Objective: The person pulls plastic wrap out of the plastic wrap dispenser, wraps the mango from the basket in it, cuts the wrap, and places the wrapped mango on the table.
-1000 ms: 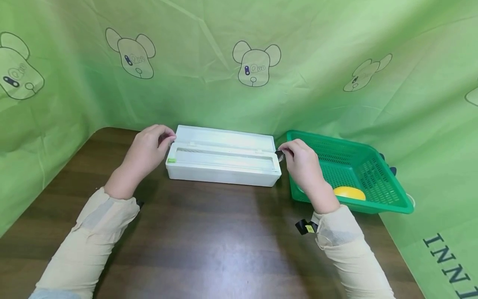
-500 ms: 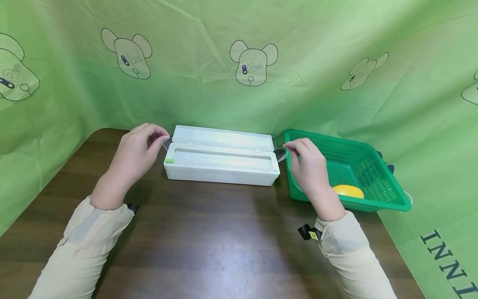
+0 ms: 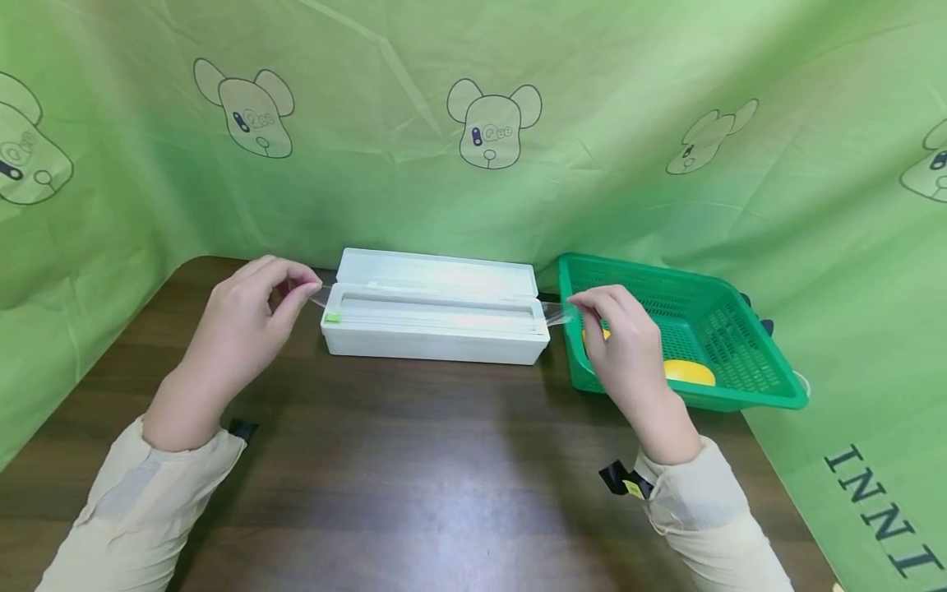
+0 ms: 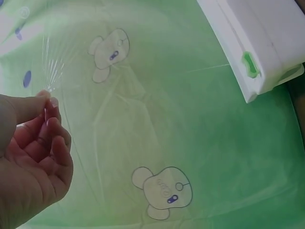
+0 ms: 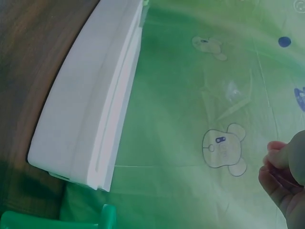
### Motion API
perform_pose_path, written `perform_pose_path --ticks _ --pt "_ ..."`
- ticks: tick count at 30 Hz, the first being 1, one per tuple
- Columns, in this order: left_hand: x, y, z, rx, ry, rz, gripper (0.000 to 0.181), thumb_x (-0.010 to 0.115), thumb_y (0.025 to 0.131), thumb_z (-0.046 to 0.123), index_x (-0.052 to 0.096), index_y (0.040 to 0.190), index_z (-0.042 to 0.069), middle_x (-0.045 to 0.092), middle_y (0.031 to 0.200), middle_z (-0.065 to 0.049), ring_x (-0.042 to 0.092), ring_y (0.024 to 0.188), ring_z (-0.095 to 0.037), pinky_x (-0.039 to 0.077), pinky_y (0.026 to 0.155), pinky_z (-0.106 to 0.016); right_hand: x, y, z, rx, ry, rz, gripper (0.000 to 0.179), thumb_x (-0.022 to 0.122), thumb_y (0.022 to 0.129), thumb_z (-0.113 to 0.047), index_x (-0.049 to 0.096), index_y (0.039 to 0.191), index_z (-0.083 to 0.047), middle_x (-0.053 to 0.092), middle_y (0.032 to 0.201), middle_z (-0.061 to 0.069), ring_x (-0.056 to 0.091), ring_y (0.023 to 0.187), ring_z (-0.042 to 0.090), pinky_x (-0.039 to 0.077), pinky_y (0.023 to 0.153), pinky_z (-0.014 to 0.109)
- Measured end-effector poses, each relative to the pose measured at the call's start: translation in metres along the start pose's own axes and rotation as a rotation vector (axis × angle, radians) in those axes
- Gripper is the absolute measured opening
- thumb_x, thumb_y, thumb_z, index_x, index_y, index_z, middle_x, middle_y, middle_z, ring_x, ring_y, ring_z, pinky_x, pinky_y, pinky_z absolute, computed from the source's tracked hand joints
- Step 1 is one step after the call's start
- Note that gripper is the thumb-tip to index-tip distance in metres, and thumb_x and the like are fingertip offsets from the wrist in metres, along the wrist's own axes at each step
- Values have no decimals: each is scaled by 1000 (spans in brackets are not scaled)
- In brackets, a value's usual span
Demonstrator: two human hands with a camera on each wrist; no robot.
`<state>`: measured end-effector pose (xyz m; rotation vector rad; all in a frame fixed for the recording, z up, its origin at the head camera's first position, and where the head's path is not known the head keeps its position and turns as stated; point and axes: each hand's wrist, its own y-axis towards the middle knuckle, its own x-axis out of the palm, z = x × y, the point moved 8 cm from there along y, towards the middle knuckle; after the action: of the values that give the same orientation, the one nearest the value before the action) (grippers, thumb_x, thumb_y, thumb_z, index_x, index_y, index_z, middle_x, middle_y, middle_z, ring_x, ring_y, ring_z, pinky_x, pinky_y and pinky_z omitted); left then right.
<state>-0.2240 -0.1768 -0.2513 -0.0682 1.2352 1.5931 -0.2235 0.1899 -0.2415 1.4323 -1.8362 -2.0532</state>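
Observation:
A long white cling film dispenser (image 3: pixel 436 344) stands on the table with its lid (image 3: pixel 436 273) tipped back. A small green slider (image 4: pixel 250 65) sits at its left end. Clear cling film (image 4: pixel 53 64) stretches between the two hands over the dispenser. Off the dispenser's left end, my left hand (image 3: pixel 244 325) pinches one corner between thumb and forefinger, where the film gathers into creases. My right hand (image 3: pixel 625 353) pinches the opposite corner, close over the near left side of the green basket. In the right wrist view its thumb and fingertips (image 5: pixel 274 152) meet.
On the right stands a green plastic basket (image 3: pixel 765 362), with a smooth yellow object (image 3: pixel 688 372) inside and another bit of yellow behind the right hand. Green printed cloth (image 3: pixel 370 189) hangs behind the brown wooden table (image 3: pixel 414 460).
Both hands have moved apart and nearer to the body, drawing the cling film out past the dispenser's ends. The dispenser and basket stay in place while the head view shifts slightly.

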Motion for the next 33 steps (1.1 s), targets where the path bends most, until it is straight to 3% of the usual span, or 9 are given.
perform_pose_path --ticks 6,12,15,18,19,20,24,27,33 --pt "-4 -19 3 54 -5 -54 14 77 89 -3 73 98 8 66 88 2 50 70 -10 39 66 -18 -7 -16 -12 -32 19 -47 23 76 81 18 75 97 3 70 96 13 68 90 28 57 78 42" --pt "-1 -46 0 154 -77 -168 27 82 79 -7 76 95 14 66 86 12 51 67 -2 41 60 -13 -9 -39 -21 -110 76 -133 35 78 72 24 75 96 -2 64 102 11 66 86 23 53 63 28" --pt "4 -59 -3 167 -110 -241 30 84 77 -6 78 93 18 66 85 16 52 68 1 42 60 -13 -7 -50 -26 -196 118 -200 14 66 95 7 75 97 -5 62 101 8 63 83 21 52 64 24" --pt "13 -69 -9 118 -131 -335 28 85 78 -2 78 92 22 65 84 20 54 70 2 44 61 -15 -3 -62 -29 -279 179 -317 32 45 110 -17 73 100 -7 62 100 3 62 81 16 53 70 22" --pt "17 -72 -11 95 -134 -371 26 85 79 0 78 92 22 65 85 21 55 71 2 45 62 -17 -1 -67 -30 -297 197 -363 42 37 112 -25 73 101 -8 62 100 1 62 82 15 53 72 21" --pt "22 -73 -13 69 -135 -409 24 85 81 2 78 92 22 64 84 22 55 71 2 47 62 -19 1 -72 -29 -306 217 -409 40 37 112 -23 73 102 -8 62 100 0 63 83 14 53 74 20" --pt "44 -79 -23 -50 -133 -585 16 83 85 7 75 90 19 65 79 19 57 70 1 50 63 -25 13 -90 -26 -308 272 -550 19 58 101 1 73 103 -10 61 100 -4 63 84 10 52 76 17" --pt "61 -86 -31 -116 -133 -689 16 83 84 8 70 86 16 63 72 15 55 65 -1 48 61 -26 25 -100 -26 -322 277 -603 31 70 81 14 73 101 -10 60 97 -5 62 83 9 52 76 17" --pt "87 -98 -46 -217 -74 -788 23 86 79 7 66 74 18 55 61 11 50 58 -7 44 58 -28 52 -118 -24 -292 297 -710 26 78 81 10 72 96 -9 63 94 -6 64 84 9 54 78 20"
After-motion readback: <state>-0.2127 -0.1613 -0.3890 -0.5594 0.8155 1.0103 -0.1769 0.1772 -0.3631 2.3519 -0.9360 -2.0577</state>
